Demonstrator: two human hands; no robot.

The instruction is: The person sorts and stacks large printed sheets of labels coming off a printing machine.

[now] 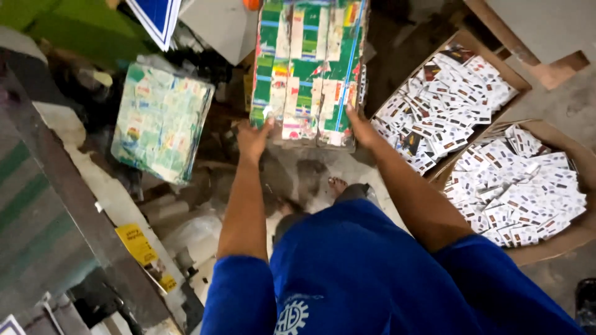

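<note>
A thick stack of printed sheets (308, 68), green, white and red, lies in front of me at the top middle. My left hand (253, 138) grips its near left corner. My right hand (359, 126) presses against its near right edge. Both arms reach out from blue sleeves. My bare foot (337, 185) shows on the floor just below the stack.
A second, paler stack of printed sheets (160, 121) lies to the left. Two cardboard boxes (478, 46) (577, 232) full of small white cards stand at the right. A dark bench edge (74, 205) with a yellow label runs along the left.
</note>
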